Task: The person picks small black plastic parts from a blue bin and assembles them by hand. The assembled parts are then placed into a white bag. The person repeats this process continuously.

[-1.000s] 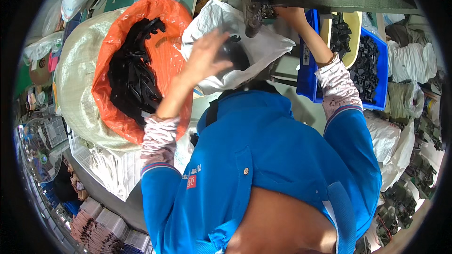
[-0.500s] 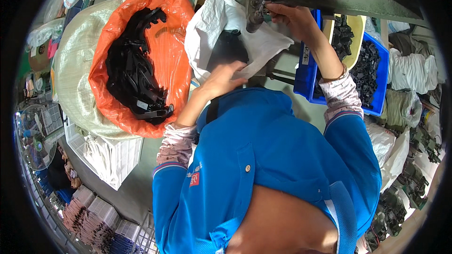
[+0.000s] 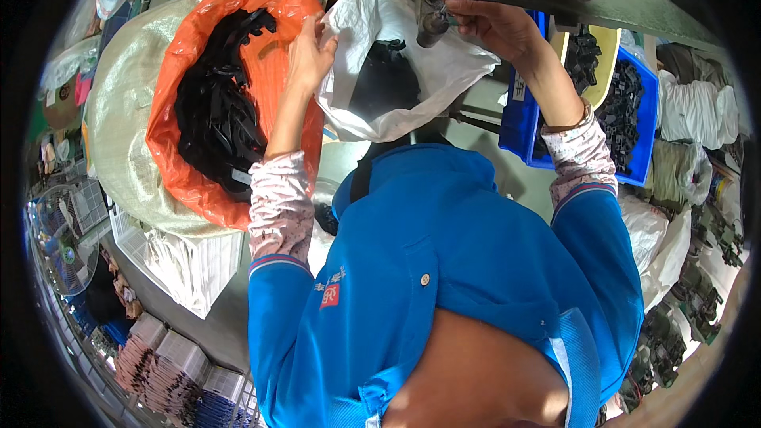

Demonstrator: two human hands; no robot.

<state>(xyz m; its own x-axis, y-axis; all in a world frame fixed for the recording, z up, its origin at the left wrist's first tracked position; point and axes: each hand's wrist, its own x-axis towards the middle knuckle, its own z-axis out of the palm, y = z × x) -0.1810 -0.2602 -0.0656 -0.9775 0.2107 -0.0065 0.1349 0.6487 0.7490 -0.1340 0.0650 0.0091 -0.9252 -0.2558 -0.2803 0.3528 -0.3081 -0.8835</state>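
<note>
My left hand is at the left rim of a white woven sack, its fingers bent over the edge beside the orange bag. Inside the sack lie dark black pieces. Up at the machine head, my right hand pinches with thumb and forefinger close to the metal tool end. Whatever small thing sits between those fingertips is too small to make out. Left of the sack, an orange plastic bag holds curved black plastic parts.
Right of my right forearm stand a blue bin and a yellow bin with small black parts. A green machine arm crosses the top right. White crates and a fan are at the left.
My left hand has moved from the sack's near side up and left to its left rim. The sack's mouth has shifted slightly. My right hand stays at the machine head.
</note>
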